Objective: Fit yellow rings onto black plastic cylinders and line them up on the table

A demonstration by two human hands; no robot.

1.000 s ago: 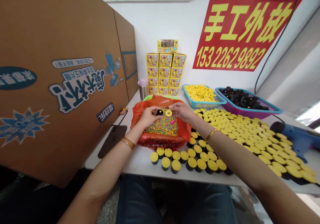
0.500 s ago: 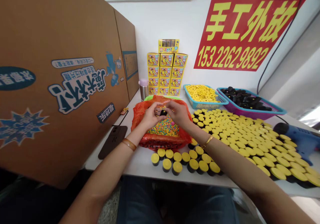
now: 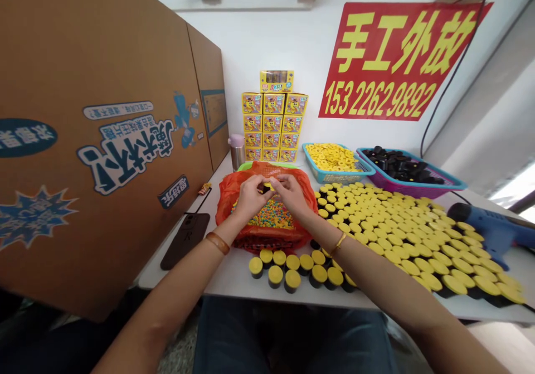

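Note:
My left hand (image 3: 249,197) and my right hand (image 3: 290,193) meet over an orange bag (image 3: 228,207) filled with small coloured candies (image 3: 267,218). Together their fingers pinch a small black cup (image 3: 266,187) with a yellow lid. The cup is mostly hidden by my fingertips. Just in front of the bag stands a short row of finished black cups with yellow lids (image 3: 292,265).
Many yellow-lidded cups (image 3: 401,229) cover the table's right side. Behind them sit a blue basket of yellow lids (image 3: 332,158) and a purple basket of black cups (image 3: 403,166). A blue heat gun (image 3: 489,229), a phone (image 3: 186,239), a large cardboard box (image 3: 104,134), stacked yellow boxes (image 3: 273,117).
One second ago my right hand held a yellow lid apart from the black cup in my left. The hands have come together and now press lid and cup between the fingertips.

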